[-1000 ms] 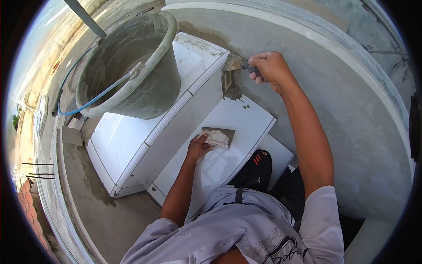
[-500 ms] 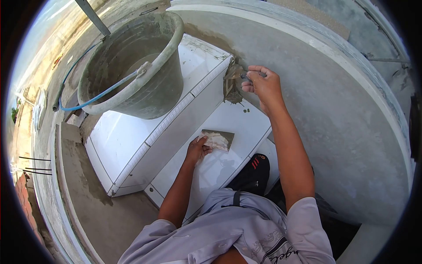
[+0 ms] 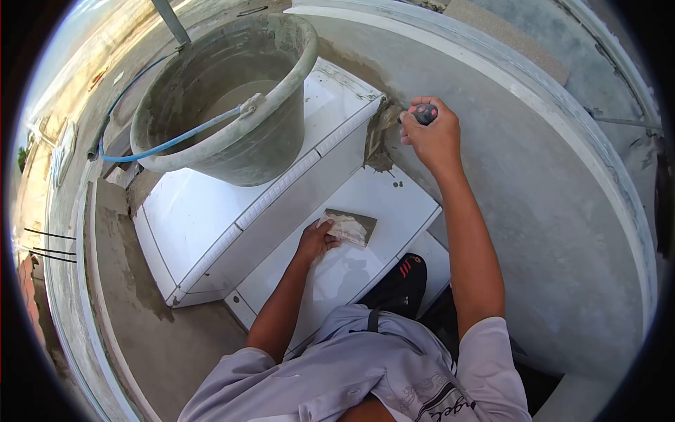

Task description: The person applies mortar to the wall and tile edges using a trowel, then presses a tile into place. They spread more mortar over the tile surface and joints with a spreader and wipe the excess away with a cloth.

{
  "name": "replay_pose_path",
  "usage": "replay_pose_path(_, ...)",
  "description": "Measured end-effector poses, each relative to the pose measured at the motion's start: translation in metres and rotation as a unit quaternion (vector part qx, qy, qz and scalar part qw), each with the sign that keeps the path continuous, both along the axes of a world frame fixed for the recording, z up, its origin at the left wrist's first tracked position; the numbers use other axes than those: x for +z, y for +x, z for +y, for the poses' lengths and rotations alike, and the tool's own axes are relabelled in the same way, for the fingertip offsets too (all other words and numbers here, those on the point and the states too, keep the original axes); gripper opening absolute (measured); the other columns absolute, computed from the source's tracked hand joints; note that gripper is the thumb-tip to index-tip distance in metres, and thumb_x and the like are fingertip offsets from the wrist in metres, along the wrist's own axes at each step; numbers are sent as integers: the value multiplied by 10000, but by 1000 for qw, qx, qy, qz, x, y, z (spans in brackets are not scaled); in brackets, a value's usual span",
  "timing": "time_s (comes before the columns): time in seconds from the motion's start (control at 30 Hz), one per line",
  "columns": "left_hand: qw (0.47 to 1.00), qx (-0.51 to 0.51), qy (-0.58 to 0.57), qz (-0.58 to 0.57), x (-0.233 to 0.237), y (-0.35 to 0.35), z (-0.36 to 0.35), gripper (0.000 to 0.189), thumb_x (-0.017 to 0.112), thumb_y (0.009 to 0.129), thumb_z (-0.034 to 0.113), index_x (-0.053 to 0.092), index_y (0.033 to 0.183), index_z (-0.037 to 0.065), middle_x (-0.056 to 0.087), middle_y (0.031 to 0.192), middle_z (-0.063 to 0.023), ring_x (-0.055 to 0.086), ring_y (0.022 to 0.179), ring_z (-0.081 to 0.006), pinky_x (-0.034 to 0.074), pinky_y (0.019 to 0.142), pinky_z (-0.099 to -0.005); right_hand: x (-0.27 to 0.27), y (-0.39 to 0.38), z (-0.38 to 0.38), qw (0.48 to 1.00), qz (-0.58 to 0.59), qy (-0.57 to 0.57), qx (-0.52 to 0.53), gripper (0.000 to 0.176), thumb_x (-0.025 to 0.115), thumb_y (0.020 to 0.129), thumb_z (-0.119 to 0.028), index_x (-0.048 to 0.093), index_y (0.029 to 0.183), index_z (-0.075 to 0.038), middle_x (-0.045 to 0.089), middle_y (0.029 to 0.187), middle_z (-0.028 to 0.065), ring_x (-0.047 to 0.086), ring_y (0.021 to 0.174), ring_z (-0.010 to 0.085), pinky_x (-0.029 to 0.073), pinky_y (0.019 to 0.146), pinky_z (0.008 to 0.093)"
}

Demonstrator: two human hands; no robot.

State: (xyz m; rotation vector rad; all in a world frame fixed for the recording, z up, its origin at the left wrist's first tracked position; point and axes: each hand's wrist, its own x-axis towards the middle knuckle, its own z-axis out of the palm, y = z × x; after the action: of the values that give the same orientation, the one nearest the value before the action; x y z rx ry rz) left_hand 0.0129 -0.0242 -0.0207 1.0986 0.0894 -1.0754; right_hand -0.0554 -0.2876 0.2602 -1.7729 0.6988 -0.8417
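My right hand (image 3: 434, 133) is closed around the black-and-red handle of a trowel (image 3: 425, 114). Its blade lies against wet mortar (image 3: 378, 146) in the untiled gap at the right end of the upper step's riser. Low over the white tiled lower step (image 3: 302, 278), my left hand (image 3: 318, 241) grips a small cut tile (image 3: 350, 228) by its left edge, thumb on top. Whitish material and a grey band show on the tile's upturned face.
A large mortar-stained bucket (image 3: 281, 151) with a blue handle stands on the upper white-tiled step (image 3: 186, 232). Curved grey rendered walls (image 3: 548, 204) rise on both sides. My dark shoe (image 3: 408, 278) is at the lower step's front edge. Mortar drops lie near the gap.
My right hand has turned, so more of the trowel handle shows, with the blade still at the mortar. The left hand keeps the tile in nearly the same place. The view has shifted slightly.
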Motion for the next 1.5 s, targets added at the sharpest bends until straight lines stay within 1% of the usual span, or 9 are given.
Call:
replay_pose_path(0.13,1000,2,7,-1,6,-2,-1,284,639,993,214,588,1215,44,707,945,-98,697,719,-190,617,650,-332,15,54,-15,986,87,-141,16,301,721,768,-208,666,950,26,695,806,196,696,744,291,552,758,407)
replay_pose_path(0.23,1000,10,4,-1,6,-3,-1,287,639,993,212,587,1214,37,706,944,-96,697,714,-190,621,651,-333,35,78,-18,982,58,-176,36,306,703,771,-213,665,950,33,695,804,186,696,745,292,553,752,396)
replay_pose_path(0.4,1000,20,-1,6,3,-4,-1,291,640,992,210,585,1218,35,708,948,-99,698,709,-192,623,650,-334,60,5,2,991,16,-120,64,248,678,798,-116,655,994,34,692,835,177,702,785,280,556,735,355)
replay_pose_path(0.57,1000,-3,-11,9,1,-1,1,308,639,994,213,573,1232,30,704,966,-102,698,716,-189,622,656,-331,-17,-27,6,910,-88,-397,82,302,703,784,-8,647,1080,-27,652,1124,139,687,944,289,564,779,363)
replay_pose_path(0.77,1000,7,4,-6,6,-4,-1,317,620,1006,219,568,1255,29,713,985,-108,709,762,-189,619,667,-321,-70,11,44,840,25,-541,46,370,691,757,12,653,1114,-77,590,1127,156,628,947,299,560,760,397)
replay_pose_path(1.07,999,-4,10,-35,6,-5,-1,328,580,1027,281,572,1231,24,727,1015,-121,721,807,-188,611,711,-304,-104,55,60,881,29,-472,27,342,658,781,-25,642,1115,-96,556,1103,131,604,934,300,555,716,409)
replay_pose_path(1.37,1000,-11,12,-18,9,-3,0,306,614,1009,235,586,1239,35,717,997,-100,703,780,-168,613,690,-309,-62,4,54,870,-8,-480,112,540,757,601,88,655,1102,-85,586,1166,114,597,1005,306,548,794,412)
replay_pose_path(1.47,1000,-6,16,-23,16,-5,-2,311,610,1010,232,580,1247,33,716,1004,-104,703,780,-172,614,692,-310,-47,1,36,862,-3,-487,140,290,651,778,18,668,1055,-64,606,1143,131,592,974,295,530,843,409)
replay_pose_path(1.5,1000,-6,17,-26,14,-4,-1,318,610,1010,244,577,1244,32,717,1009,-105,707,789,-174,613,697,-307,-47,0,30,858,-5,-493,142,308,657,767,28,666,1060,-66,604,1147,130,593,982,296,531,840,408)
